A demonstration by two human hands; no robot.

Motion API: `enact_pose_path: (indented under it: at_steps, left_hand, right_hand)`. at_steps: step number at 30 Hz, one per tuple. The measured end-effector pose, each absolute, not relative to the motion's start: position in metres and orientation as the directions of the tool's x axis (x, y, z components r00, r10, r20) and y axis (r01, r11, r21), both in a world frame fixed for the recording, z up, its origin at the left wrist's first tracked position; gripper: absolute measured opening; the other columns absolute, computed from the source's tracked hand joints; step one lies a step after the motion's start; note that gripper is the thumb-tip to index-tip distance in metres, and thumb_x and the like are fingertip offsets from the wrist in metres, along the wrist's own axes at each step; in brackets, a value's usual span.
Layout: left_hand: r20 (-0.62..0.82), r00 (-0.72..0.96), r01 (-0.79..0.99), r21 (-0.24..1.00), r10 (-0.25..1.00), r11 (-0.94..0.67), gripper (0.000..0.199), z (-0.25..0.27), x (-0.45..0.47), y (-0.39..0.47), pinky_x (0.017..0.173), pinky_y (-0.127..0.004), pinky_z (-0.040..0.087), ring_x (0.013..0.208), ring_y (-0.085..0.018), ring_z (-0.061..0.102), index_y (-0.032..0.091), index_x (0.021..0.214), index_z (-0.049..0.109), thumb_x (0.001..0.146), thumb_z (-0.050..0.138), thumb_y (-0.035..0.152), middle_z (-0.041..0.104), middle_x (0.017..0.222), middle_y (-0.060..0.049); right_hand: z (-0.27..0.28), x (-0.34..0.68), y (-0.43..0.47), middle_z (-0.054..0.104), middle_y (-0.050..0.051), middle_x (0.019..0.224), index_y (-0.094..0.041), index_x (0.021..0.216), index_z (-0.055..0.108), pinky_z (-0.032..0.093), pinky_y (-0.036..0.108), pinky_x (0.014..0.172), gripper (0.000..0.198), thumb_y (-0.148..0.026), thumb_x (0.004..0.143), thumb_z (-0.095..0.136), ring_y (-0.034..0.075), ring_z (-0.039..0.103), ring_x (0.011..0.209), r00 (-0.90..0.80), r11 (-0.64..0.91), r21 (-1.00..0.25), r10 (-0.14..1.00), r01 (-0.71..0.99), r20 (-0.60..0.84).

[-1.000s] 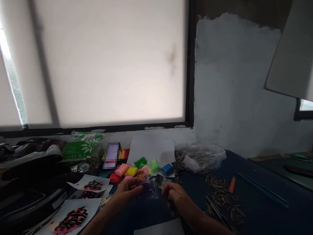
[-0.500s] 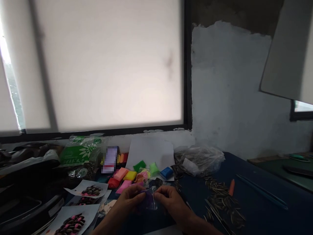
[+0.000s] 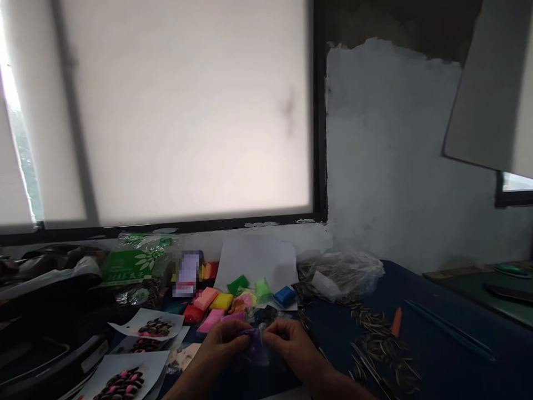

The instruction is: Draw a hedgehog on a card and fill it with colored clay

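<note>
Between my two hands is a small clear plastic packet (image 3: pixel 259 349) with something purple inside. My left hand (image 3: pixel 222 347) pinches its left side, thumb against fingers. On the other side my right hand (image 3: pixel 289 345) grips the clear edge the same way. Just beyond the hands lie packs of coloured clay: pink (image 3: pixel 211 320), yellow (image 3: pixel 222 301), red (image 3: pixel 193 314), green (image 3: pixel 237 284), light green (image 3: pixel 262 290) and blue (image 3: pixel 285 296). A crumpled pale wrapper (image 3: pixel 183 356) sits left of my left wrist.
Paper sheets with seed pictures (image 3: pixel 125 383) lie at left. Loose striped seeds (image 3: pixel 383 344), an orange stick (image 3: pixel 397 322), tweezers (image 3: pixel 370 366) and a blue tweezer-like tool (image 3: pixel 449 330) are at right. Behind stand a green bag (image 3: pixel 129 261), white paper (image 3: pixel 254 258) and a clear plastic bag (image 3: pixel 353 269).
The packet has shifted and creased between my fingers, and more purple shows in it. Both hands remain in nearly the same place.
</note>
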State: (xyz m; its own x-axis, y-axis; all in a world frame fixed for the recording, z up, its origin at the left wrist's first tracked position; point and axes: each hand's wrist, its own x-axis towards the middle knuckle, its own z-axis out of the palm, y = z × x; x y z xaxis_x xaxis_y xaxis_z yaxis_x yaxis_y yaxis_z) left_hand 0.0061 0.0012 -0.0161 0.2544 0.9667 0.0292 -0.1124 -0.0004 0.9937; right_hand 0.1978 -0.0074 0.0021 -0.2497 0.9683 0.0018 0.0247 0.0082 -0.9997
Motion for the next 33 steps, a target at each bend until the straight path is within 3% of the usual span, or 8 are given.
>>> enact_pose_path:
  at_steps: [6,13,18,22,27,33]
  left_hand:
    - [0.02,0.269,-0.077,0.997,0.963,0.001,0.049,-0.012,0.006,-0.002,0.046,-0.021,0.04,0.056,-0.016,0.063,0.015,0.081,0.071,0.06,0.09,0.056,0.071,0.066,-0.002]
    - [0.039,0.277,-0.081,0.997,0.96,-0.017,0.048,-0.011,0.005,0.002,0.051,-0.022,0.044,0.056,-0.014,0.061,0.015,0.076,0.071,0.061,0.09,0.057,0.068,0.064,-0.001]
    - [0.014,0.296,-0.074,0.997,0.955,0.008,0.058,-0.016,0.005,0.006,0.045,-0.021,0.041,0.052,-0.012,0.057,0.015,0.078,0.07,0.055,0.09,0.063,0.063,0.062,0.001]
    - [0.01,0.285,-0.06,0.998,0.958,0.008,0.055,-0.017,0.004,0.007,0.046,-0.021,0.042,0.054,-0.013,0.058,0.015,0.077,0.069,0.057,0.089,0.062,0.063,0.062,0.001]
    - [0.004,0.267,-0.038,0.999,0.964,0.006,0.052,-0.02,0.003,0.008,0.042,-0.019,0.039,0.05,-0.012,0.056,0.017,0.073,0.065,0.059,0.088,0.061,0.061,0.059,0.003]
    - [0.006,0.28,-0.036,0.999,0.96,0.005,0.053,-0.018,0.006,0.005,0.037,-0.02,0.035,0.044,-0.01,0.049,0.018,0.071,0.063,0.059,0.086,0.064,0.057,0.055,0.005]
  right_hand:
    - [0.002,0.199,-0.009,0.045,-0.008,0.052,-0.018,0.062,0.058,0.023,0.021,0.043,0.031,-0.039,0.064,0.08,0.006,0.034,0.044,-0.247,-0.008,-1.0,0.969,0.011,-0.011]
    - [0.001,0.198,-0.009,0.041,-0.009,0.05,-0.02,0.066,0.055,0.025,0.022,0.042,0.039,-0.055,0.07,0.071,0.006,0.033,0.041,-0.298,-0.047,-0.999,0.954,-0.026,-0.037]
    - [0.002,0.201,-0.009,0.045,-0.009,0.05,-0.018,0.07,0.059,0.025,0.022,0.043,0.031,-0.047,0.069,0.069,0.007,0.036,0.04,-0.314,-0.038,-0.999,0.949,-0.011,-0.032]
    - [0.003,0.201,-0.01,0.05,-0.008,0.057,-0.017,0.077,0.063,0.03,0.022,0.043,0.026,-0.039,0.064,0.067,0.007,0.04,0.043,-0.337,-0.049,-0.999,0.94,-0.001,-0.046]
    - [0.002,0.201,-0.01,0.05,-0.007,0.059,-0.018,0.071,0.062,0.031,0.022,0.043,0.021,-0.034,0.058,0.067,0.007,0.039,0.045,-0.339,-0.044,-0.998,0.939,0.052,-0.059]
    - [-0.006,0.198,-0.008,0.043,-0.009,0.056,-0.022,0.071,0.051,0.026,0.022,0.04,0.019,-0.038,0.071,0.061,0.007,0.032,0.04,-0.299,0.009,-0.992,0.954,0.128,-0.03]
